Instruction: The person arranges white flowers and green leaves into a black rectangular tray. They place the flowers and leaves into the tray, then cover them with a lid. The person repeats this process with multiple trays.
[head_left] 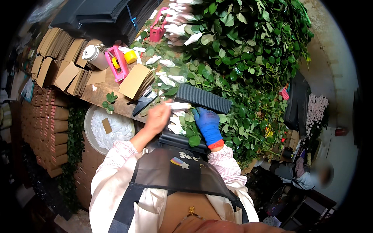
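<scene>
My bare left hand (157, 116) is closed, its fingers pinching the white sleeve over the bud of a rose (178, 105). In a blue glove with a red cuff, my right hand (208, 123) curls around the leafy stem just behind that bud. More white-sleeved roses (176, 127) lie beneath, between my hands, on a black ribbed sheet (182, 140). Another black ribbed sheet (204, 99) stands tilted just beyond my right hand. A black-handled tool (144, 103) lies on the table beyond my left hand.
A large heap of leafy roses (248, 50) fills the far right. Left lie cardboard pieces (135, 81), a pink tape dispenser (117, 64), a bottle (95, 57) and a round tub (90, 134) of white sleeves. Another person (301, 174) is at the right.
</scene>
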`<state>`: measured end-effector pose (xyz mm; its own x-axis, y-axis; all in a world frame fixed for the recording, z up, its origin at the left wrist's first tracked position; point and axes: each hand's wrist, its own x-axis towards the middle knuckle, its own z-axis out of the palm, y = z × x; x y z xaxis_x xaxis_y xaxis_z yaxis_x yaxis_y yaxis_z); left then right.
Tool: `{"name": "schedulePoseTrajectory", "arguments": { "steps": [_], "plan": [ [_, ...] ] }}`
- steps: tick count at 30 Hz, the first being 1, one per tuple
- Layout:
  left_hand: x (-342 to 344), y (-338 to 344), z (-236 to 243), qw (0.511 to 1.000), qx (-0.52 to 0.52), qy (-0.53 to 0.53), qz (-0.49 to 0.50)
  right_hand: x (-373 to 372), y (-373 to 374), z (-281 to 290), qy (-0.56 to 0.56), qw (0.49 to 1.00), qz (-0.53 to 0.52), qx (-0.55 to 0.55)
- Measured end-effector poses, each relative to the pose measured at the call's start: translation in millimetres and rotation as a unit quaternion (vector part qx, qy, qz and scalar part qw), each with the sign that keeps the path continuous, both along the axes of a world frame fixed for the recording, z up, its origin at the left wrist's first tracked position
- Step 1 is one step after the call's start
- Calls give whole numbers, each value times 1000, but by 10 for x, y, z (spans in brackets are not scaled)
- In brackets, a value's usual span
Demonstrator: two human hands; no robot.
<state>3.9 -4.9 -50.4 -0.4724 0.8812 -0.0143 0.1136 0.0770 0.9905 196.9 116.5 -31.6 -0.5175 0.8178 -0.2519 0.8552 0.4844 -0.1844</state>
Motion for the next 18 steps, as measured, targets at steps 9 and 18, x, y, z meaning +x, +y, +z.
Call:
{"name": "schedulePoseTrajectory", "arguments": {
  "steps": [9,18],
  "plan": [
    [-92,312,-297,991,-121,18,-50,52,10,-80,11,1000,-1,2],
    [-23,178,-245,973,-86,-191,94,33,-44,-196,1,999,-1,37]
  ]
}}
